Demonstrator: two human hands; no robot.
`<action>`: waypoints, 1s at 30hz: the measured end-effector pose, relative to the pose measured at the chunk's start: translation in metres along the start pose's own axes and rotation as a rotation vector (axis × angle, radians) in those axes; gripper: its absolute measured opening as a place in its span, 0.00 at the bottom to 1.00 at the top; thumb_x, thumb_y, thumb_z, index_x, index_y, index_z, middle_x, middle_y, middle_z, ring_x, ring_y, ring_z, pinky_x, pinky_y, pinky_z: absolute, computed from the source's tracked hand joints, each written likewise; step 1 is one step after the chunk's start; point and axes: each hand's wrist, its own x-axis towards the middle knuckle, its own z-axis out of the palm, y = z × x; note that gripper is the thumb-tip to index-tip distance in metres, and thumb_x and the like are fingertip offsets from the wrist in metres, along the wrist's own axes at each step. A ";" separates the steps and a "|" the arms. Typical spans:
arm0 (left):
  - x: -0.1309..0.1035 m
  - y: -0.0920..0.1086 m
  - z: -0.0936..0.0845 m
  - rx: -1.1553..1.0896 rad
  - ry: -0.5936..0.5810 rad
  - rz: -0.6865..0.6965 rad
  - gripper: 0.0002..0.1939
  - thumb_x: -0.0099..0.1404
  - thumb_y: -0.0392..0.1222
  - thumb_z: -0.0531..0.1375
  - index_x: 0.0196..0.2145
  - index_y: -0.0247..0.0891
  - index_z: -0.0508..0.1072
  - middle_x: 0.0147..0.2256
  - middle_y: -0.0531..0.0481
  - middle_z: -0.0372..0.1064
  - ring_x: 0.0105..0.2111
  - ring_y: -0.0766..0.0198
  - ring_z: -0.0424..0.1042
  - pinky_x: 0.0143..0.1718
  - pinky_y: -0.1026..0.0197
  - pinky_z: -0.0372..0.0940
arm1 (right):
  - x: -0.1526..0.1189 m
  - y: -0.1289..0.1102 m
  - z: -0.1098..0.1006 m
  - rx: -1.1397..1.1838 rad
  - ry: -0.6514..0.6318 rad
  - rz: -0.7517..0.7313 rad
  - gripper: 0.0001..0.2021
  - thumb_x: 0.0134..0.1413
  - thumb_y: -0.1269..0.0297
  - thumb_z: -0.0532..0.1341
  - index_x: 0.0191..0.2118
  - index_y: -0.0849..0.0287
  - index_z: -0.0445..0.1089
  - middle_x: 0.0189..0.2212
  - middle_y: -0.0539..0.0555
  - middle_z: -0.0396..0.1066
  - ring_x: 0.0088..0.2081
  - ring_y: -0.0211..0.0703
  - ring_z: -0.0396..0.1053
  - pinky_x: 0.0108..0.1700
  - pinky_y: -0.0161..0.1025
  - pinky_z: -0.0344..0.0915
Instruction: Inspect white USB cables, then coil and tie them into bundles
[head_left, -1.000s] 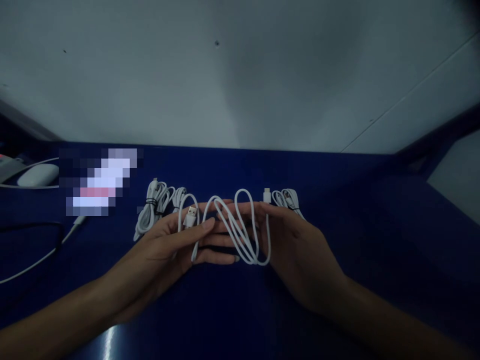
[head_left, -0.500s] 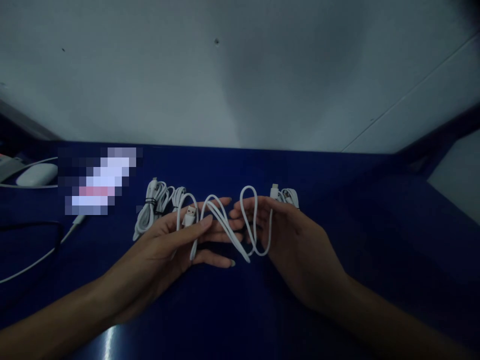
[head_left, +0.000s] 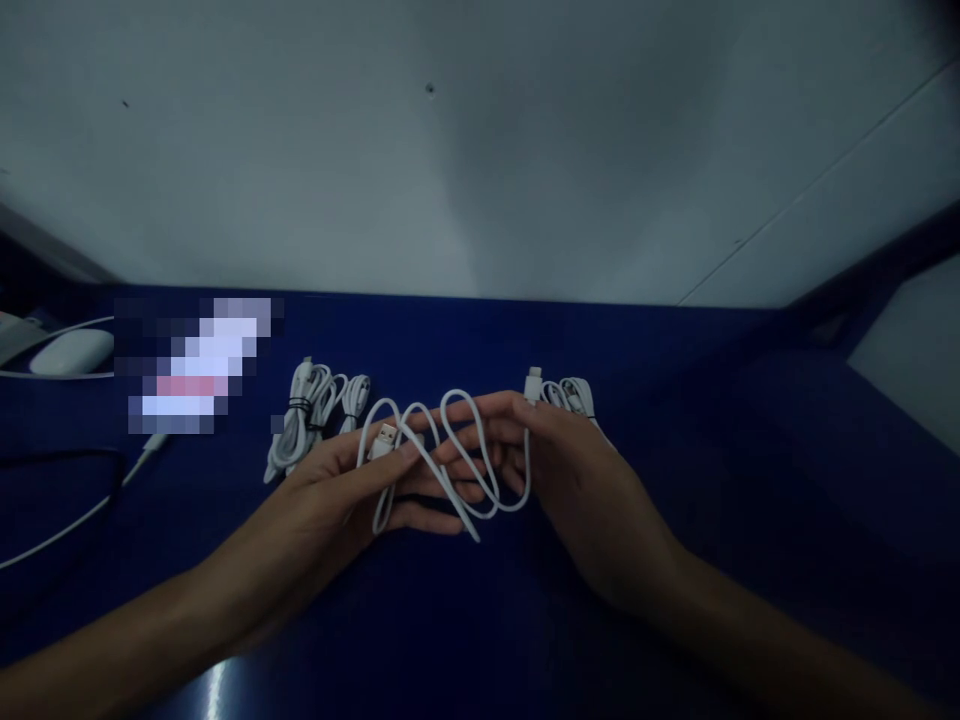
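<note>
A loose white cable [head_left: 459, 430] lies in several loops across my two hands. My left hand [head_left: 360, 480] holds it with the thumb pressed on it near the USB plug [head_left: 385, 437], the other fingers stretched under the loops. My right hand [head_left: 562, 450] holds the cable's other end, where a small white connector [head_left: 533, 384] sticks up above the index finger. The fingertips of both hands come close together or overlap behind the loops. Behind my left hand lies a tied white cable bundle [head_left: 300, 420], with a smaller bundle [head_left: 355, 402] beside it.
Another coiled cable [head_left: 576, 396] lies behind my right hand on the blue table [head_left: 450, 340]. At the left are a pixelated bright object [head_left: 217, 350] with a white cord [head_left: 90, 520] and a white rounded object [head_left: 71, 352]. A grey wall [head_left: 337, 150] rises behind the table.
My right hand and its connector have moved slightly left, closer to my left hand. The cable loops have shifted left and bunched closer together.
</note>
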 end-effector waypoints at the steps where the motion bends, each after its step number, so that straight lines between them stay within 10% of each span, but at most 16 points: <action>1: 0.000 0.000 0.001 -0.003 -0.004 0.004 0.20 0.83 0.44 0.61 0.68 0.45 0.78 0.66 0.37 0.78 0.61 0.44 0.80 0.58 0.49 0.79 | 0.000 0.000 0.000 0.008 -0.023 0.006 0.22 0.78 0.48 0.55 0.51 0.52 0.85 0.46 0.58 0.85 0.47 0.56 0.81 0.55 0.54 0.71; 13: 0.000 0.003 0.008 -0.015 -0.025 0.000 0.18 0.83 0.42 0.61 0.66 0.43 0.80 0.62 0.41 0.81 0.59 0.47 0.82 0.57 0.51 0.79 | -0.002 -0.001 0.000 0.125 -0.180 0.090 0.22 0.77 0.44 0.58 0.54 0.51 0.84 0.44 0.56 0.86 0.45 0.51 0.82 0.53 0.49 0.74; 30: -0.003 0.005 0.005 -0.019 0.035 0.031 0.23 0.84 0.49 0.59 0.71 0.46 0.74 0.66 0.38 0.77 0.65 0.41 0.76 0.63 0.42 0.76 | 0.000 0.007 0.000 0.268 0.083 0.059 0.19 0.78 0.48 0.55 0.49 0.49 0.83 0.38 0.53 0.77 0.40 0.50 0.69 0.49 0.49 0.62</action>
